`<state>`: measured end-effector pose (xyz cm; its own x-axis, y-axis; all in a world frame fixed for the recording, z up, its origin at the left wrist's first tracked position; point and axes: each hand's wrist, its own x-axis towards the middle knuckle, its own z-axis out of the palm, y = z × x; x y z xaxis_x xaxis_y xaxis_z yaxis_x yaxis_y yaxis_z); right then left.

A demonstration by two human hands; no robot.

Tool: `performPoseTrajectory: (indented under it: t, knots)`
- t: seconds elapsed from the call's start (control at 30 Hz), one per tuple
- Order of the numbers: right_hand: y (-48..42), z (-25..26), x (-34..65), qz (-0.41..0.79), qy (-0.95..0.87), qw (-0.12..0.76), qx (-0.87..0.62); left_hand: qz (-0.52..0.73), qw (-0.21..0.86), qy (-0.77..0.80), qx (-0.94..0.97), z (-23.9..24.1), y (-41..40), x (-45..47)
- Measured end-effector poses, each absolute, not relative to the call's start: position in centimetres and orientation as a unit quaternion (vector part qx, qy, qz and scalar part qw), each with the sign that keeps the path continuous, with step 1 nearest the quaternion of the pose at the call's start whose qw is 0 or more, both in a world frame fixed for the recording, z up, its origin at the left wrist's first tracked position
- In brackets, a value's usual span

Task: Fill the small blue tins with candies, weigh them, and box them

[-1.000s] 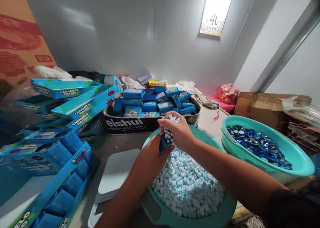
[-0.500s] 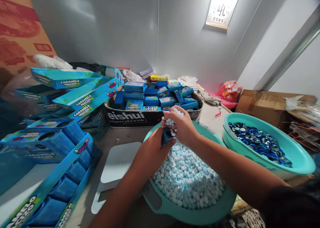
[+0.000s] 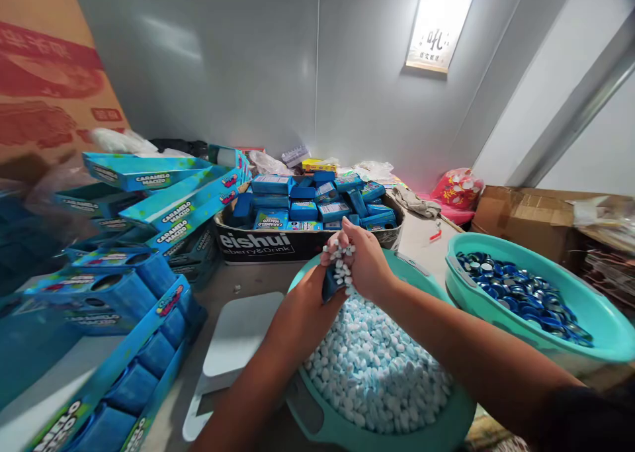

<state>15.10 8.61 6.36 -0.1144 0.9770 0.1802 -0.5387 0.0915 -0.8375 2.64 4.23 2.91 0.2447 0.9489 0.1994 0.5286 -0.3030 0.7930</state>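
Observation:
My left hand [image 3: 308,300] is closed round a small blue tin [image 3: 331,284], tilted, its mouth mostly covered by candies and fingers. Against it, my right hand [image 3: 366,257] is cupped, full of small white and pale-blue candies [image 3: 342,263] that spill down over the tin's opening. Both hands are above a turquoise basin [image 3: 430,420], which holds a heap of the same candies [image 3: 377,366].
A white scale [image 3: 243,326] lies left of the basin. Blue display boxes [image 3: 163,220] are stacked further left. Behind stands a carton [image 3: 268,243] of blue tins. At right, another turquoise basin [image 3: 602,319] contains blue metal lids [image 3: 526,296].
Candies in my right hand have slid down toward the tin, now covering more of its mouth. The whole view has shifted slightly, so the scene sits lower.

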Motion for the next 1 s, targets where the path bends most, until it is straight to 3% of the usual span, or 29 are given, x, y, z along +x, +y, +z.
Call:
performPoseTrajectory:
  t: [0.57, 1.0]
  knots:
    - [8.7, 6.5, 16.8, 0.625, -0.476, 0.561, -0.261, 0.356, 0.33, 0.501, 0.717, 2.9, 4.3, 2.5]
    - [9.1, 6.9, 16.9, 0.718, -0.434, 0.519, -0.162, 0.342, 0.312, 0.523, 0.716, 3.2, 4.4, 2.7]
